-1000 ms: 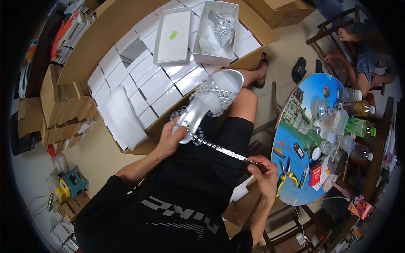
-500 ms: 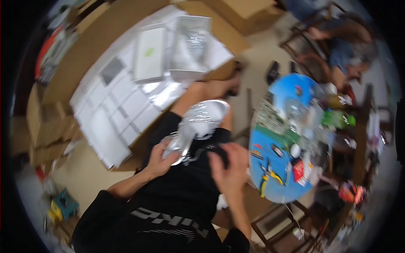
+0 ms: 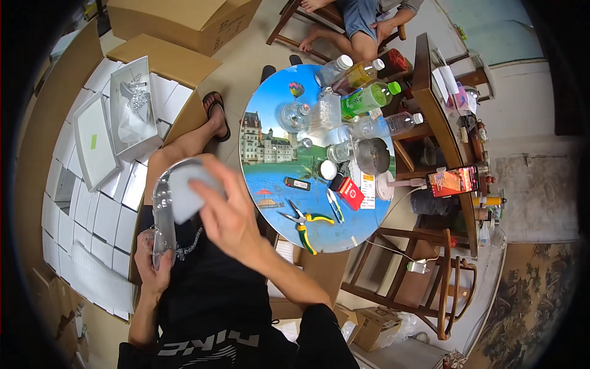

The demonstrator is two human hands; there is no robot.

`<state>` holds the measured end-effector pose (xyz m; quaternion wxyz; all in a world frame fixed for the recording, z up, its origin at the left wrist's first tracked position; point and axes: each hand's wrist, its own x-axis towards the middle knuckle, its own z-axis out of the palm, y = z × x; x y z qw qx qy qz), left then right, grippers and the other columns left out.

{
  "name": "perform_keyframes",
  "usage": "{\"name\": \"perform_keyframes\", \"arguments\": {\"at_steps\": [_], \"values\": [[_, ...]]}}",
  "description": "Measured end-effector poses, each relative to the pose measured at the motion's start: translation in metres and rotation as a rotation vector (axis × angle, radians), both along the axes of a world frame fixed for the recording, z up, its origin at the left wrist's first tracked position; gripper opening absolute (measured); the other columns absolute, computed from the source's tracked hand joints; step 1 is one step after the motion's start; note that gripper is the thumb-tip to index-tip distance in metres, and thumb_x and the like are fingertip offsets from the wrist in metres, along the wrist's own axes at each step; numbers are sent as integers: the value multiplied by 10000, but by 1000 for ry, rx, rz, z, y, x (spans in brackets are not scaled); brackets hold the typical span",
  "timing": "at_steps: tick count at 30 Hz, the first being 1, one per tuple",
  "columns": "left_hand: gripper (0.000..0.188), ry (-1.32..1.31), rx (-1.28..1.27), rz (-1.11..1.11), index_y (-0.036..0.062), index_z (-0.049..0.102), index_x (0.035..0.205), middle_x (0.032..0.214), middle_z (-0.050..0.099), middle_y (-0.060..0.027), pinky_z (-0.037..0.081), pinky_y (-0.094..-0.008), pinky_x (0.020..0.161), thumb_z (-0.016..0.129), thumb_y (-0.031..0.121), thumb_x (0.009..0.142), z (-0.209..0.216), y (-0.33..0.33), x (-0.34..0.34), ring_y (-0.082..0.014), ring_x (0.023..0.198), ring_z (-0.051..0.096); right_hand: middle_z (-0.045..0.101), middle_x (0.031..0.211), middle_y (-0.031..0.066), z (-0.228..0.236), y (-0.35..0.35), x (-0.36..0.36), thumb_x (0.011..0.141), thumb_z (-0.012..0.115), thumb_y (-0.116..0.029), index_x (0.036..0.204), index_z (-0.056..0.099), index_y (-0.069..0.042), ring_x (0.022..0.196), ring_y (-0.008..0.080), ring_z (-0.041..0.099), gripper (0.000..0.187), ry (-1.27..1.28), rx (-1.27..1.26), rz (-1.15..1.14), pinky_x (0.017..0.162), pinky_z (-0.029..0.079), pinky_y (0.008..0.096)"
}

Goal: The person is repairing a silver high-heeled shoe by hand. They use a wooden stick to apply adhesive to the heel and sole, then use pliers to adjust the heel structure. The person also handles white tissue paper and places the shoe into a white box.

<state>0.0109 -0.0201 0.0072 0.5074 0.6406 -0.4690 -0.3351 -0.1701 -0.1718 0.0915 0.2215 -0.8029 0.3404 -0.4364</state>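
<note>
My left hand is closed around the lower end of a shiny silver shoe, raised upright over my lap. A sparkling strap hangs beside it. My right hand, smeared by motion, is at the shoe's upper part. Its fingers lie across a pale, flat white piece; whether they grip it, or whether it belongs to the shoe, I cannot tell. On the left, an open white box holds another sparkly silver shoe. Its white lid lies alongside.
White boxes fill a large carton at left. To the right, a round blue table bears bottles, yellow-handled pliers, small cutters and a red packet. Beyond sits another person; a wooden chair stands nearby.
My view has swung rightward, so the table sits nearer the middle. The shoe is tilted more upright. My right hand has moved from beside the shoe up to its upper part.
</note>
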Motion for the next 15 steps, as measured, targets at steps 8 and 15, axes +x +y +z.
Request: {"name": "perform_keyframes", "arguments": {"at_steps": [8, 15], "values": [[345, -438, -247, -218, -22, 599, 1013, 933, 582, -178, 456, -521, 898, 724, 122, 727, -16, -7, 7, -398, 857, 558, 641, 1236, 199, 8, 18, 12, 760, 587, 99, 1181, 635, 9, 1194, 400, 592, 433, -132, 244, 499, 1080, 444, 488], [338, -650, -405, -224, -16, 599, 956, 836, 564, -155, 458, -503, 855, 749, 161, 710, 17, -32, -1, -382, 798, 544, 642, 1231, 193, 3, 21, 6, 789, 631, 34, 1107, 654, 4, 1212, 379, 583, 320, -65, 258, 709, 1078, 427, 514]]}}
